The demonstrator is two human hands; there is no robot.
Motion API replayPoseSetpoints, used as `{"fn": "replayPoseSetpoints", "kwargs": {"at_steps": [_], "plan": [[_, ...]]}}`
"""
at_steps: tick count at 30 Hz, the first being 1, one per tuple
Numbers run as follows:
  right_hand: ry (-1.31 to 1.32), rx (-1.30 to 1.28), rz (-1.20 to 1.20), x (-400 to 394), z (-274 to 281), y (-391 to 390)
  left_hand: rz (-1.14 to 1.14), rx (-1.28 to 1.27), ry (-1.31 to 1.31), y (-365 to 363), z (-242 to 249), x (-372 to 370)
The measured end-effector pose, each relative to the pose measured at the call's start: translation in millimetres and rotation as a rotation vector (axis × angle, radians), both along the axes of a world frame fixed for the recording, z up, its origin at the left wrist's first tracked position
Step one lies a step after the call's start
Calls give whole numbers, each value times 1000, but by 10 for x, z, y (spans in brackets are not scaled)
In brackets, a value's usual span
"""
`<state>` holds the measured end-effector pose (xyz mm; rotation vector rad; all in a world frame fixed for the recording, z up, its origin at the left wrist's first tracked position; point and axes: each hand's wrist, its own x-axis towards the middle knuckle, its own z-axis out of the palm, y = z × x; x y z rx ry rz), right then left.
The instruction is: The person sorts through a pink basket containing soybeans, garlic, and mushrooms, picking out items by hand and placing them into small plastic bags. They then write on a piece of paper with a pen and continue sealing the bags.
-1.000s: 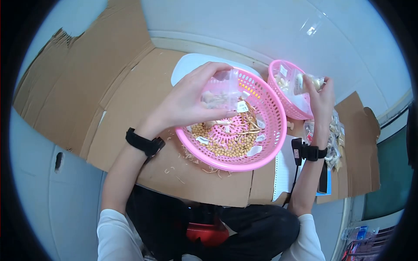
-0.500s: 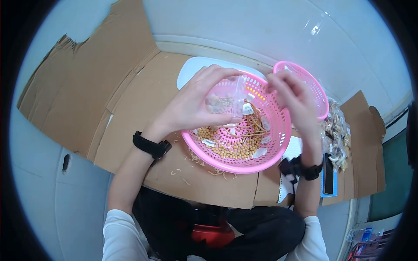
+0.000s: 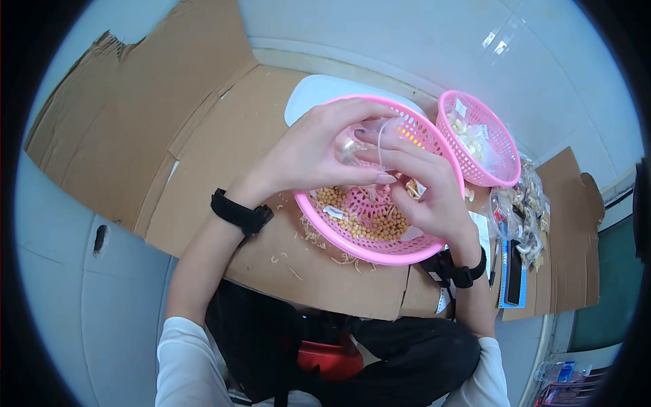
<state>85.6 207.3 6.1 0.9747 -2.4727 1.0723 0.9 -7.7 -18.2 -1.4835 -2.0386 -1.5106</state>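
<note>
1. The right hand (image 3: pixel 427 193) has come across to meet the left hand (image 3: pixel 319 152); both pinch a small clear plastic bag (image 3: pixel 363 139), seemingly open.
2. The bag hangs above the large pink plastic basket (image 3: pixel 359 247) of yellow beans (image 3: pixel 369 224); a smaller pink basket (image 3: pixel 491 180) sits just beside.

Both forearms reach forward and angle inward, each wrist wearing a black band, so that the two hands meet in front of the chest. The left hand (image 3: pixel 308 152) is curled, thumb below and fingers arched over the top — pinched shut. The right hand (image 3: pixel 420 186) lies just beside it, fingers stretched leftward and touching the left fingertips — back of the hand up.
</note>
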Motion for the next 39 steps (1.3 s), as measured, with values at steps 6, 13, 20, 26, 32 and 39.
{"fn": "replayPoseSetpoints", "kwargs": {"at_steps": [6, 13, 20, 26, 32, 39], "plan": [[107, 116, -96, 18, -14, 94, -6, -89, -34, -27, 33, -8], [191, 93, -16, -26, -27, 49, -17, -2, -37, -2, 19, 6], [105, 73, -10, 4, -18, 60, -72, -113, -91, -59, 68, 27], [88, -84, -99, 10, -48, 51, 8, -102, -9, -39, 7, -5], [0, -62, -368, -15, -51, 108, 155, 27, -128, 1, -49, -7], [-118, 389, -103, -58, -288, 172, 156, 56, -12, -20, -33, -44]]}}
